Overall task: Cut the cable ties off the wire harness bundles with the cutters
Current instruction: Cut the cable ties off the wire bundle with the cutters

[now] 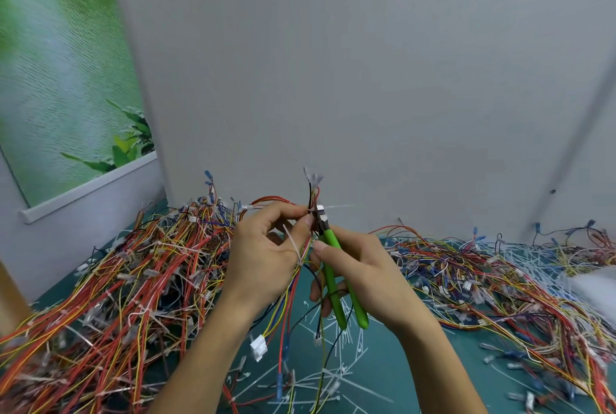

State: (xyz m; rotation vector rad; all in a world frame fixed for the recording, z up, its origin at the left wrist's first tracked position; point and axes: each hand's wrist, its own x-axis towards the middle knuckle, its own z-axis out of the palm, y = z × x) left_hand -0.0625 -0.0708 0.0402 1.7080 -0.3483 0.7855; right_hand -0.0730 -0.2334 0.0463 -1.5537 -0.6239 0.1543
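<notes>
While the left hand [266, 253] holds a wire harness bundle [312, 197] upright above the middle of the desk [450, 357], its fingers curl round the wires, with thumb and forefinger pinching just below the top end. The bundle is a thin sheaf of red, yellow, black and blue strands. Pale terminals fan out at its top, and a white connector [258, 347] hangs from its loose lower ends. A white cable tie [293, 245] slants across the strands by the left palm. A second tie [336, 207] sits higher, its tail sticking out to the right at the head of the cutters [330, 280].

The right hand [366, 275] has its fingers wrapped round the cutters' green handles, which stand slightly apart at their lower ends. The blades are small, blurred and partly behind the left fingertips, so I cannot tell whether they have closed on the tie.

Tangled harnesses are heaped along the desk's left side [133, 280] and right side [483, 273], and cut ties [333, 377] are scattered between them. The desk's near edge is cut off by the frame, and a pale blurred shape at the right edge cannot be made out.
</notes>
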